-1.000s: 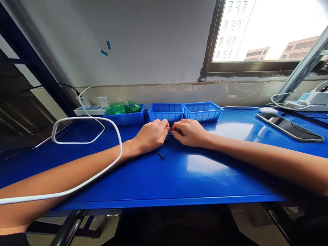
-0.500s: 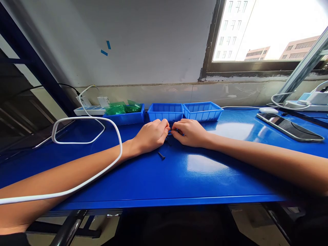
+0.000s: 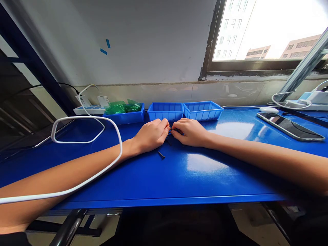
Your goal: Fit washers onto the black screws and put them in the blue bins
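Note:
My left hand [image 3: 153,135] is closed in a pinch at the middle of the blue table [image 3: 143,184]. What its fingertips hold is too small and hidden to name. Facing it, almost touching fingertip to fingertip, is my right hand [image 3: 191,132], with thumb and forefinger closed on a small dark piece that looks like a screw, mostly covered by the fingers. On the tabletop just below the fingertips lies a dark screw [image 3: 168,140], partly in shadow. Closer to me, a second black screw [image 3: 161,155] lies on its side.
Two blue bins [image 3: 166,112] [image 3: 203,111] stand behind my hands. A third bin [image 3: 123,118] holds green plastic packets [image 3: 119,107]. A white cable [image 3: 120,147] loops over my left forearm. At the right lie a phone [image 3: 290,126] and a power strip [image 3: 298,104].
Almost nothing differs. Both hands keep their pinch at the same place, and the screws on the table lie as before.

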Demonstrator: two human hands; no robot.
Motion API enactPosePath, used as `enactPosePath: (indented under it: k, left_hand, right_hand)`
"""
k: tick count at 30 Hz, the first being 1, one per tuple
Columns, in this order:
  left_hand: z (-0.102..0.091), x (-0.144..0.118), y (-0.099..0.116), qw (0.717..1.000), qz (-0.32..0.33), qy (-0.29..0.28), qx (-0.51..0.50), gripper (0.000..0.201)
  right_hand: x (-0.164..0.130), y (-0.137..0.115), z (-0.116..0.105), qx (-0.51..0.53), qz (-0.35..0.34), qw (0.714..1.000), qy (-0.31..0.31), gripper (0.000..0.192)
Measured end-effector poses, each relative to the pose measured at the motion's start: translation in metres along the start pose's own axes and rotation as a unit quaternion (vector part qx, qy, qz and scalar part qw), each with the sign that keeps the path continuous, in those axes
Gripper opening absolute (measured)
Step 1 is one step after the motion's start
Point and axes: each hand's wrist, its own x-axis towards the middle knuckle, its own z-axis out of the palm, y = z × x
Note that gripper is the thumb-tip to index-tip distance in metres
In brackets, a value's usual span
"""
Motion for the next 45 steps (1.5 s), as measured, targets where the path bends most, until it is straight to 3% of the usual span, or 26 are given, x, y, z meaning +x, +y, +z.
enactPosePath:
  k: [45]
  left_hand:
    - [-0.0014,-0.0005,0.0007,1.0,0.0,-0.019,-0.022,0.021]
  right_hand:
    - [-0.0003,-0.0013,-0.002,0.009,-0.005,1.0,-0.006,0.017]
